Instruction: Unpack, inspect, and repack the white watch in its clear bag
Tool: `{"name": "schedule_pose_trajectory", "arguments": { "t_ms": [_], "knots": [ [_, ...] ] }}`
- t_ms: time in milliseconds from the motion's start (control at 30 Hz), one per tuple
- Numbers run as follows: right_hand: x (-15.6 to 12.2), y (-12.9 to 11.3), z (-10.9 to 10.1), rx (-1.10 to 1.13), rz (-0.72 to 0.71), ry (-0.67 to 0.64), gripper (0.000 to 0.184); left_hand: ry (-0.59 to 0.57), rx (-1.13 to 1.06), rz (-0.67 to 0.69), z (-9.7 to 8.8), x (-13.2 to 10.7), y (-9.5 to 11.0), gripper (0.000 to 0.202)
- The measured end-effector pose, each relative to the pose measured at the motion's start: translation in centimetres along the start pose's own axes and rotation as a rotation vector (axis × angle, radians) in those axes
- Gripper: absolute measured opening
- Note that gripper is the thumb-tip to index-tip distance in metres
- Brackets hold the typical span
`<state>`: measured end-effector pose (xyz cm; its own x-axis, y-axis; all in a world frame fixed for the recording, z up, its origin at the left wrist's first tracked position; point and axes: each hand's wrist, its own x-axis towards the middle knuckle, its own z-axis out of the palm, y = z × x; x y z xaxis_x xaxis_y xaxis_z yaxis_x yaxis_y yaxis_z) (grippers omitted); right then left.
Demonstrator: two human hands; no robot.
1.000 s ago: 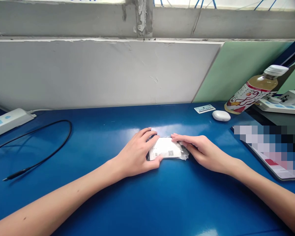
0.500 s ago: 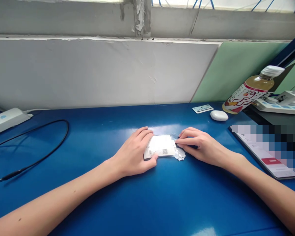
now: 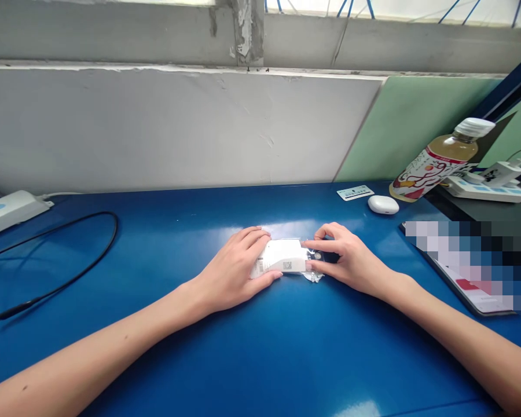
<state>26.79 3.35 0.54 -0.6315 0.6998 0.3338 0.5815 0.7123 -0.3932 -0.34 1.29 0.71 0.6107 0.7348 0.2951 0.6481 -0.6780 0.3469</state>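
Observation:
A small flat white box (image 3: 285,252), with a printed code on its face and clear plastic about it, lies on the blue table between my hands. My left hand (image 3: 238,263) is closed around its left end, thumb along the near edge and fingers over the far side. At the right end, the thumb and index finger of my right hand (image 3: 345,252) pinch the box's edges. Between those fingers a dark piece with a small silvery round spot (image 3: 317,255) shows past the box's end. Crumpled clear plastic (image 3: 313,277) lies just below it.
A black cable (image 3: 113,231) curls at the left near a white power strip (image 3: 13,209). Toward the back right are a card (image 3: 355,193), a white earbud case (image 3: 382,204) and a drink bottle (image 3: 434,165). A phone (image 3: 481,295) lies beyond my right forearm.
My right thumb and index finger have spread to the box's right edges. The dark piece now shows at that end. My left hand keeps its hold; the view has shifted slightly.

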Motion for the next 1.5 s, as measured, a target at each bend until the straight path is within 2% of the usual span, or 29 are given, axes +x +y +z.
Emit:
{"name": "schedule_pose_trajectory", "arguments": {
  "t_ms": [100, 200, 400, 533, 667, 767, 967, 1133, 1233, 1400, 1500],
  "knots": [
    [0.1, 0.4, -0.4, -0.009, -0.023, -0.01, 0.023, 0.002, 0.003, -0.001, 0.0, 0.0, 0.1, 0.043],
    [0.1, 1.5, -1.8, -0.08, -0.046, -0.072, 0.024, -0.001, 0.009, -0.015, -0.1, -0.1, 0.2, 0.044],
    [-0.2, 2.8, -4.5, -0.083, 0.072, -0.209, 0.025, -0.006, 0.006, -0.043, 0.0, -0.3, 0.1, 0.047],
    [-0.2, 1.6, -3.8, -0.009, 0.086, -0.169, 0.038, -0.008, -0.009, -0.037, 0.1, -0.2, 0.0, 0.049],
    [0.0, 0.3, -1.7, 0.008, 0.073, -0.128, 0.036, -0.004, -0.004, -0.025, 0.2, -0.1, -0.1, 0.05],
    [0.0, 0.0, -1.0, 0.009, 0.057, -0.118, 0.033, 0.003, 0.002, -0.028, 0.2, -0.2, 0.0, 0.05],
    [0.0, 0.8, -2.7, 0.011, 0.073, -0.151, 0.023, 0.013, 0.016, -0.05, 0.2, -0.2, 0.1, 0.047],
    [0.1, 2.2, -4.7, 0.049, 0.13, -0.114, 0.029, 0.03, -0.013, -0.054, 0.2, -0.3, 0.0, 0.046],
    [0.2, 2.7, -5.5, 0.014, 0.14, -0.015, 0.024, 0.013, -0.024, -0.068, 0.1, -0.3, 0.1, 0.049],
    [0.3, 2.5, -5.8, -0.082, 0.148, 0.472, 0.017, -0.004, -0.01, -0.08, 0.0, -0.2, 0.1, 0.056],
    [0.3, 2.1, -5.4, -0.143, 0.166, 0.586, 0.015, -0.025, 0.004, -0.099, -0.1, -0.1, 0.2, 0.06]
  ]
}}
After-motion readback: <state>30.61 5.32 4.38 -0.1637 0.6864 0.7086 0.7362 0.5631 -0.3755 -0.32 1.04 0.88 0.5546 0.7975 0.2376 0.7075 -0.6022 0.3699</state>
